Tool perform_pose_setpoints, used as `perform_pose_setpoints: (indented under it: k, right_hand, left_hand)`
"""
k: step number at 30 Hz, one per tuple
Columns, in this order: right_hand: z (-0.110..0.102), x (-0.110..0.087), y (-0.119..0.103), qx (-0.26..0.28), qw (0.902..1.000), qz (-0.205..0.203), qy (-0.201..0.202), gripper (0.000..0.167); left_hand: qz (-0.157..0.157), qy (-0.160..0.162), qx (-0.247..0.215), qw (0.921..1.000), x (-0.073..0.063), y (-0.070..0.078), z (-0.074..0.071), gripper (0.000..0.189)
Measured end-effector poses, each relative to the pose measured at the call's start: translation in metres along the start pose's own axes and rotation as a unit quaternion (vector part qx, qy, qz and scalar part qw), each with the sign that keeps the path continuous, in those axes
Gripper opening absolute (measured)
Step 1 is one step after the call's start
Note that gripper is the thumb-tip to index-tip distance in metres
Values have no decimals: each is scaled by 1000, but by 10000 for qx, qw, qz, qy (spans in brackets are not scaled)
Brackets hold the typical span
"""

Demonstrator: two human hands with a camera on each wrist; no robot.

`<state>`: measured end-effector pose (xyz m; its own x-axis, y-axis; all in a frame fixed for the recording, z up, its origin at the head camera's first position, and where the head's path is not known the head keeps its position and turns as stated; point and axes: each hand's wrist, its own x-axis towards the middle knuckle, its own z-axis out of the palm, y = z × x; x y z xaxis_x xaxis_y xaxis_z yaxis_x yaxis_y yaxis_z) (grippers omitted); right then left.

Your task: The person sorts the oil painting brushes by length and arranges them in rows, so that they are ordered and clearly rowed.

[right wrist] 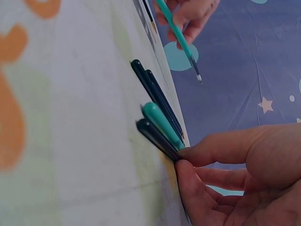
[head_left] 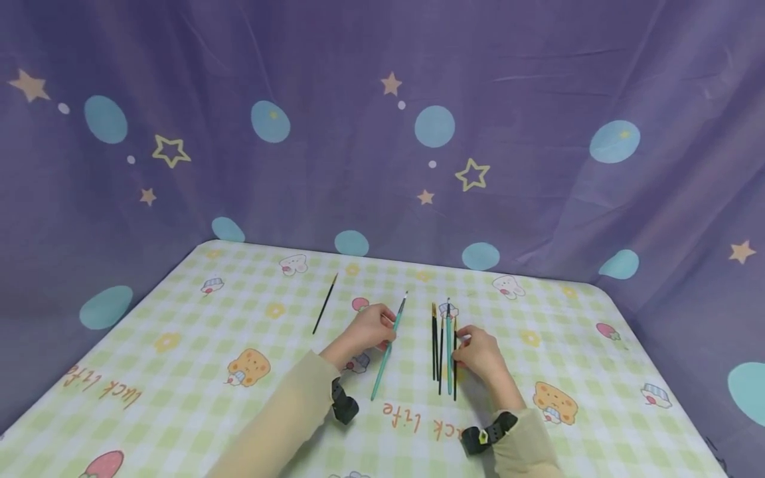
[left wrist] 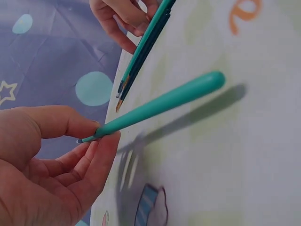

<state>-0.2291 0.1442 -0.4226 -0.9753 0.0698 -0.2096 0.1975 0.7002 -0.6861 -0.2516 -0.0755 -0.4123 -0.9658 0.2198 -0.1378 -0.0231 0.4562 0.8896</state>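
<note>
My left hand (head_left: 369, 325) pinches a teal paintbrush (head_left: 382, 366) between thumb and fingers. The brush slants with its bristles toward the far side, and the left wrist view shows its rounded handle end (left wrist: 207, 84) raised over its own shadow. To the right, my right hand (head_left: 481, 353) has thumb and finger on a black paintbrush (right wrist: 157, 140), the rightmost of a row lying on the cloth. Right beside that one lies a second teal paintbrush (head_left: 449, 362). Several black paintbrushes (head_left: 434, 345) lie close by on its left, roughly parallel, bristles pointing away from me.
A single black paintbrush (head_left: 325, 305) lies apart, left of my left hand. A green-and-white checked tablecloth (head_left: 197, 398) with cartoon prints covers the table. Behind the far table edge hangs a purple curtain (head_left: 335, 166) with stars and blue ovals.
</note>
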Motion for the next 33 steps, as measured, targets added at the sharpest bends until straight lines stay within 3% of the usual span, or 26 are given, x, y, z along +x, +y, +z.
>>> perform_pose_setpoints:
  k: [10,25,33]
  right_hand:
    - [-2,1,3,88,9999,-86,85,42]
    - [-1,-1,1,156,9998,-120,104,43]
    - [0,-1,1,124,9998,-104,105,42]
  left_hand:
    - [-84,255,427,9987,-21,-9,-15,32]
    - [-166,483,385,9980,-60,-27,-42,31]
    - [-214,522,488,9972,-87,-35,-57,30]
